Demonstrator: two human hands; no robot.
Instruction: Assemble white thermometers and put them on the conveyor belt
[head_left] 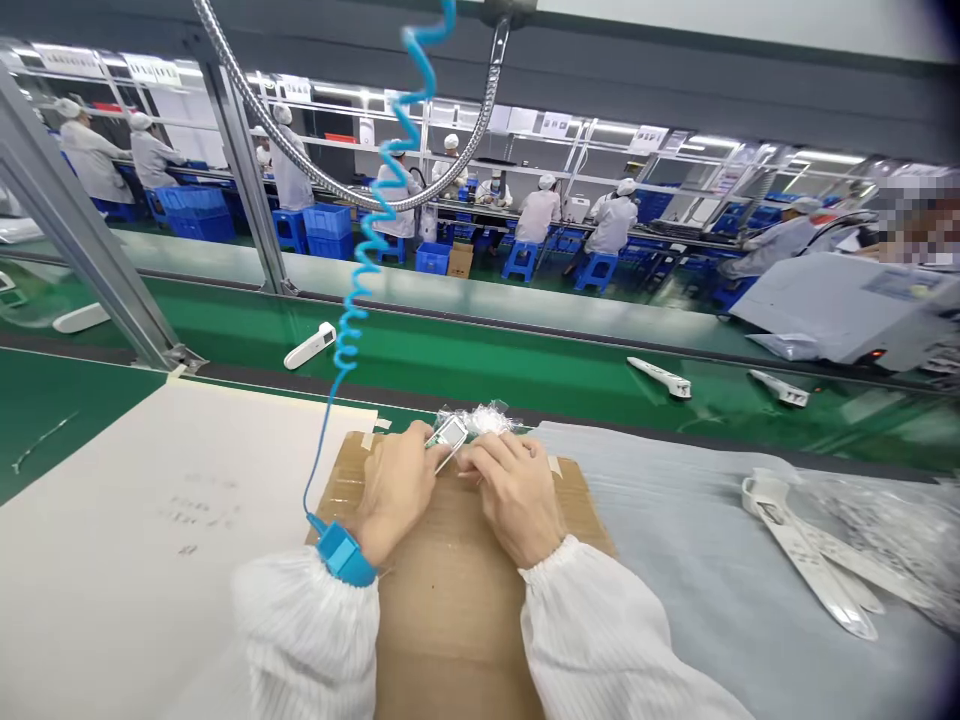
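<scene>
My left hand (399,482), a blue wrist strap (345,553) at its wrist, is closed on a small white-framed part with a square grey screen (452,433). That part is held tilted above the far end of a brown cardboard sheet (450,590). Just to its right, my right hand (516,487) has its fingers bent and drawn together; whatever is under its fingertips is hidden. Beyond the fingers lies a crumpled clear plastic bag (489,417) with small white pieces in it.
A green conveyor belt (465,360) runs across behind, carrying white handheld devices (310,346). White plastic shells (806,550) lie on the grey-white sheet at right. A coiled blue cord (365,250) hangs in front of my left side. Several people work farther back.
</scene>
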